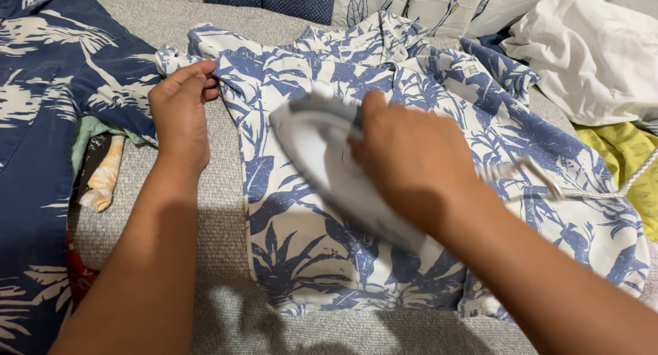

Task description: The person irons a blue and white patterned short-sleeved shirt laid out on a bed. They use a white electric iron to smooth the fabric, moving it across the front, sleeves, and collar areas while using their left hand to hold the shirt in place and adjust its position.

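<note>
A grey padded surface (226,190) carries a white shirt with blue leaf print (411,94), spread flat. The right hand (411,160) is closed around the handle of a white iron (322,156), which sits on the shirt and looks blurred. Its cord (603,190) runs away to the right of this hand. The left hand (179,112) pinches the shirt's sleeve edge. Left of it lies a dark blue shirt (41,122); far right of the iron hand, a white cloth (582,53).
</note>
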